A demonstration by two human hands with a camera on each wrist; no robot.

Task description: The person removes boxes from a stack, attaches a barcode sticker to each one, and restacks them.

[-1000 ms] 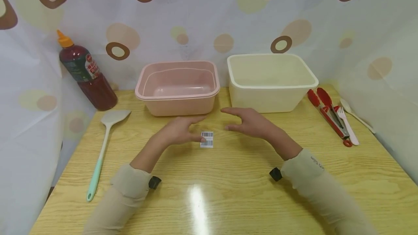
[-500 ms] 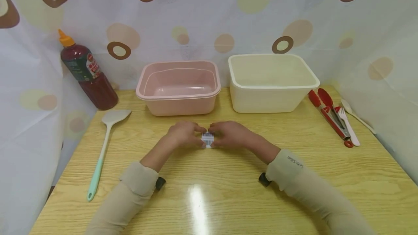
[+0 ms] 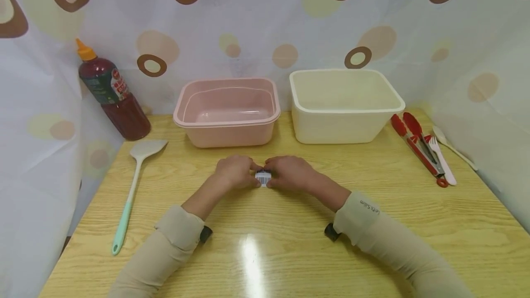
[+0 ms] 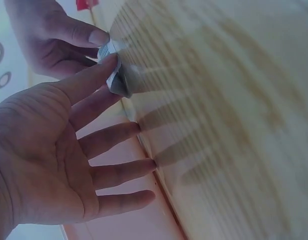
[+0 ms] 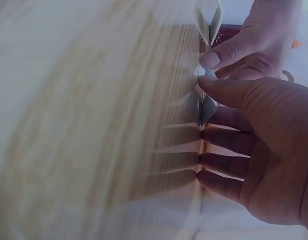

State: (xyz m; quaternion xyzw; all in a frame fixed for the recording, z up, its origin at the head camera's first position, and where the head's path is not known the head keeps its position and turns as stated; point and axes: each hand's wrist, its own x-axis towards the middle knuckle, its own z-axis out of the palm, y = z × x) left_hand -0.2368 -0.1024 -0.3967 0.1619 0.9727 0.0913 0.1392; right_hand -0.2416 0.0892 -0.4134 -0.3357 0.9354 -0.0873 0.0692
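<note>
Two hands meet at the middle of the tabletop, reaching in from opposite sides with their thumbs towards the person. The left hand pinches one edge of a single barcode label between thumb and forefinger; its remaining three fingers extend, spread apart, towards the wood. The right hand mirrors this pose, thumb and forefinger pinching the opposite edge and the other three fingers stretched down to the surface. The label lies between the two sets of fingertips, in front of the tubs, and appears bent in the wrist views. Both forearms slant inward, each in one beige sleeve.

Surrounding objects, by count: two tubs, one pink tub and, to its right, one cream tub, standing side by side; one sauce bottle with an orange cap, at the far left; one turner with a mint handle end, nearer the person; and three utensils at the right, namely red-tipped tongs, a pale fork and a pale spoon.
</note>
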